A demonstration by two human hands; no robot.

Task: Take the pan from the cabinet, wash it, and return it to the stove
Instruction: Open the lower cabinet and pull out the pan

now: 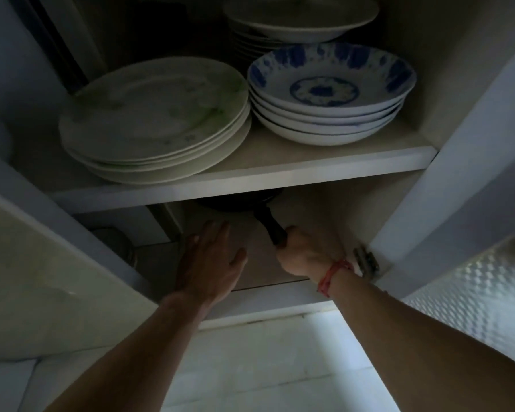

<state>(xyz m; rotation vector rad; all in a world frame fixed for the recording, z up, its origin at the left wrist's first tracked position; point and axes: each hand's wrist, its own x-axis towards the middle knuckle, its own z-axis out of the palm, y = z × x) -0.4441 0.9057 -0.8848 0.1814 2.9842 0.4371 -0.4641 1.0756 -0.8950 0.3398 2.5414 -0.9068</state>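
While our right hand (306, 251) clenches the pan (238, 202) by its black handle (272, 228) on the cabinet's lower shelf (265, 275) and our left hand (210, 261) hovers open beside it, we judge it rigid, front-heavy, best steadied under the rim.

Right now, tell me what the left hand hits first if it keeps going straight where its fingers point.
Probably the black pan on the lower shelf: the open left hand points up and inward at its underside. Depth is unclear in the dark cabinet, so it may pass just below.
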